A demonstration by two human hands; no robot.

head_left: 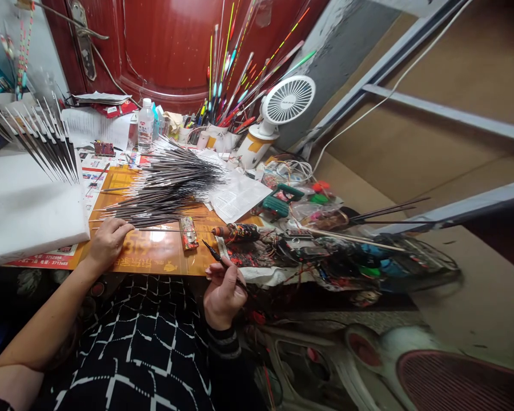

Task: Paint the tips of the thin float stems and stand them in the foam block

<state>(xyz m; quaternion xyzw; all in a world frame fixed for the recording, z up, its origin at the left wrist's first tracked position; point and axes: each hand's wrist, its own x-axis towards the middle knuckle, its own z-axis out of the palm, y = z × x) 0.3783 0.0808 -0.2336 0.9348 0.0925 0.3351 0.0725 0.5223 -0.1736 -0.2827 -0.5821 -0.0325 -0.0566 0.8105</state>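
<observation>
My left hand (107, 241) rests on the orange table mat (154, 254), fingers curled over the near ends of a big fanned pile of thin grey sticks (167, 182). One thin stick (154, 229) runs right from its fingertips. My right hand (223, 291) is closed around a thin dark brush (212, 251), tip pointing up and left, held near the table's front edge. A small paint-stained block (188, 232) lies between the hands.
A white foam block (25, 211) stuck with upright sticks stands at the left. A white desk fan (278, 111), cups of coloured floats (231, 74), a water bottle (145, 124), papers and a paint-smeared clutter of tools (308, 240) fill the back and right. A red door is behind.
</observation>
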